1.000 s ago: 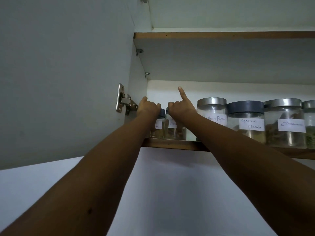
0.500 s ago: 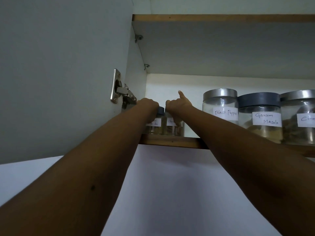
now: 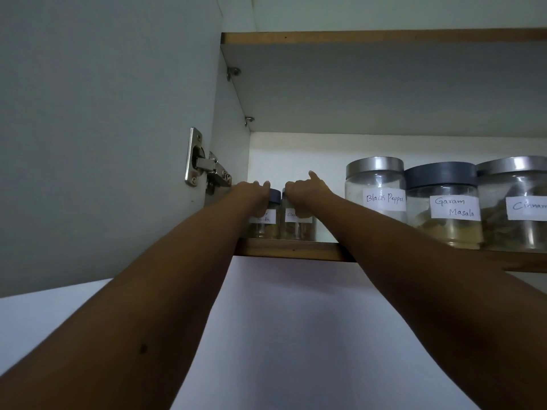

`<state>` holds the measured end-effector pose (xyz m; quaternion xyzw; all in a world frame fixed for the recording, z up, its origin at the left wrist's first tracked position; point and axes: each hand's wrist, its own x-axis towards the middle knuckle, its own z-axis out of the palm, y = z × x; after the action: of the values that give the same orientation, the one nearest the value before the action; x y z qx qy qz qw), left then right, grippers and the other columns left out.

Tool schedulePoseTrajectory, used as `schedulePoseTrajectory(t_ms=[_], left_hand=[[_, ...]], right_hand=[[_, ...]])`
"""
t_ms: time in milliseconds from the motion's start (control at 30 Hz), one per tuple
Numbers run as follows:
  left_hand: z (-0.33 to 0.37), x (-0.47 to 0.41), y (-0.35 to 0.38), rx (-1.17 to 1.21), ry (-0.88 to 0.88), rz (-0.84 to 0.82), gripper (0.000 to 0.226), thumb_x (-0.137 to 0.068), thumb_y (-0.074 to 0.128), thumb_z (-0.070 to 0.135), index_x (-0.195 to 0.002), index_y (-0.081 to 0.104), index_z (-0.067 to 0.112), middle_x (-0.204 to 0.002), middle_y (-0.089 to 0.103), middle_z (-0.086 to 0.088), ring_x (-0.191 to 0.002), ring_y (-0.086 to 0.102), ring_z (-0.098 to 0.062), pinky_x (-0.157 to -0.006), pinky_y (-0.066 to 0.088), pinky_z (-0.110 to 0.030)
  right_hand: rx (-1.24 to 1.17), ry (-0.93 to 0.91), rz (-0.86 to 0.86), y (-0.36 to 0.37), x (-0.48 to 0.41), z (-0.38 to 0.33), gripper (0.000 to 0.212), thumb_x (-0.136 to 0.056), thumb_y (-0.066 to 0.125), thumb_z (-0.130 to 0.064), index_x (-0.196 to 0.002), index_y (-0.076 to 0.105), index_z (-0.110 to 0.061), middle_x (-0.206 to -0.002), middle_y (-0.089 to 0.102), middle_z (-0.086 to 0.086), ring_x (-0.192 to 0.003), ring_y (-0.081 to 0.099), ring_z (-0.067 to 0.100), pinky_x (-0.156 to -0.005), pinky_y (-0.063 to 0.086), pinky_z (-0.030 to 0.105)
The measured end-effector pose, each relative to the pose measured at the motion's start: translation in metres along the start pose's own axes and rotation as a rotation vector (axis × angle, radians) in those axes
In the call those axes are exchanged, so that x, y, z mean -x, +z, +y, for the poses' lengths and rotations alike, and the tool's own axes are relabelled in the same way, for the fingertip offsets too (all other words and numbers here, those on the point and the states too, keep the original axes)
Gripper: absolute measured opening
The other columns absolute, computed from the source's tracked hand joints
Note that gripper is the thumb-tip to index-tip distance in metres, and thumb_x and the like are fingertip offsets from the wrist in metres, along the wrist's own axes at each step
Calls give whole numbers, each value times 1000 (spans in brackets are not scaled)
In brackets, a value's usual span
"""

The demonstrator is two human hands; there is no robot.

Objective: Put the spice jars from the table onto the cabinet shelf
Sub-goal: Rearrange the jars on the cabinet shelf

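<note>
I see both small jars standing side by side at the left end of the cabinet shelf [image 3: 293,250], near its front edge. The left hand [image 3: 251,192] curls over the lid of the dark-lidded spice jar [image 3: 268,221]. The right hand [image 3: 305,192] wraps the top of the second spice jar [image 3: 296,229], index finger raised. I judge the jars light, rigid, smooth-walled and possibly breakable, so the lid rim is the surest hold.

Two small jars [image 3: 265,229], three large jars [image 3: 375,182], two hands [image 3: 254,193].
</note>
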<state>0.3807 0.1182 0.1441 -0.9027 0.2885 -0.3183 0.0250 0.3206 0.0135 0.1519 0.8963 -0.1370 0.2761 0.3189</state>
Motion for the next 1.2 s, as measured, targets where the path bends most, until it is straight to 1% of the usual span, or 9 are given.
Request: schedulePoseTrajectory(t_ms=[100,200,267,333,400,500,767,933,1200], left_hand=[[3,1,5,57,-23,37,69,-91,53,11,-148,13,8,-150,26,-17,-136,31,-34,-106,34,-46],[3,3,9,97,-14,64,81,-92,51,7,-149,-5,8,-158,-6,-17,-146,-2,-33,-115,15,-49],[6,8,4,155,1,84,87,-91,53,4,-147,-14,6,-156,-18,-17,-144,-13,-32,-116,10,-47],[9,15,-10,181,14,43,85,-93,53,11,-148,-11,3,-156,-18,-18,-144,-15,-32,-116,8,-47],[9,23,-29,146,31,-4,76,-95,52,27,-150,5,4,-158,-6,-18,-144,-11,-34,-118,9,-49],[6,43,-57,35,56,36,57,-94,51,37,-142,36,8,-153,25,-15,-145,6,-36,-118,12,-48],[21,106,-101,-70,83,119,38,-93,46,27,-127,51,12,-144,44,-6,-146,7,-26,-115,-5,-55],[46,131,-113,-16,153,197,34,-93,48,25,-125,55,20,-127,59,-1,-131,42,-20,-113,-7,-56],[83,136,-115,23,260,452,66,-88,58,28,-146,26,22,-155,23,-7,-137,33,-28,-115,9,-51]], right_hand=[[77,31,-10,3,3,-5,44,-94,45,-16,-137,39,-8,-140,46,11,-132,38,26,-116,1,49],[159,68,35,6,8,-8,64,-98,43,-24,-147,9,-1,-156,9,18,-144,8,32,-117,5,50],[143,106,96,0,11,-9,66,-97,45,-26,-146,10,3,-154,14,21,-143,12,34,-117,9,47],[99,77,183,-9,12,-11,49,-95,49,-27,-137,39,-2,-142,41,18,-133,37,31,-114,21,44],[-50,67,290,-20,17,-12,33,-92,54,-30,-118,59,-8,-118,61,12,-109,56,25,-97,40,36],[-238,80,444,-33,32,-15,30,-89,59,-33,-106,64,-9,-100,64,9,-91,59,22,-73,43,29],[-251,8,678,-64,104,-5,15,-85,56,-17,-84,64,-5,-81,64,13,-75,58,28,-57,29,29],[-154,5,797,-74,149,24,13,-78,59,-12,-69,63,-4,-63,60,12,-61,53,29,-60,28,33],[-87,61,841,-64,201,96,16,-77,56,-10,-92,60,-4,-81,60,12,-70,52,26,-66,40,37]])
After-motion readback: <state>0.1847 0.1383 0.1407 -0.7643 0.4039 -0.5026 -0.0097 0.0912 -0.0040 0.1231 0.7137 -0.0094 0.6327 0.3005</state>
